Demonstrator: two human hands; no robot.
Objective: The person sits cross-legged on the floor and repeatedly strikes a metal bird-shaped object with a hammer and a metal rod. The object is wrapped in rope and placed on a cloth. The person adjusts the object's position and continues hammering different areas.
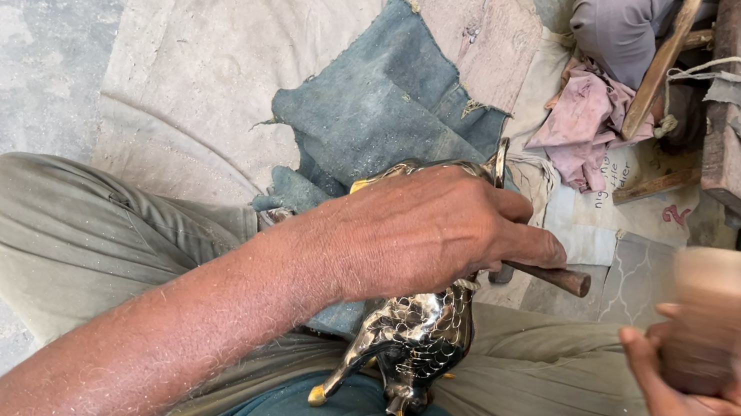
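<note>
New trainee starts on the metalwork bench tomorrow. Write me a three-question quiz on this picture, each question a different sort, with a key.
1. True or false: the left hand presses the shiny metal bird figure down on the person's lap.
2. Multiple choice: the right hand grips A) a wooden mallet, B) a paintbrush, C) a pair of pliers.
3. Fill in: the thin tool sticking out of the left hand has a ____ handle.

Key
1. True.
2. A: the wooden mallet, blurred in the picture.
3. Wooden.
</note>
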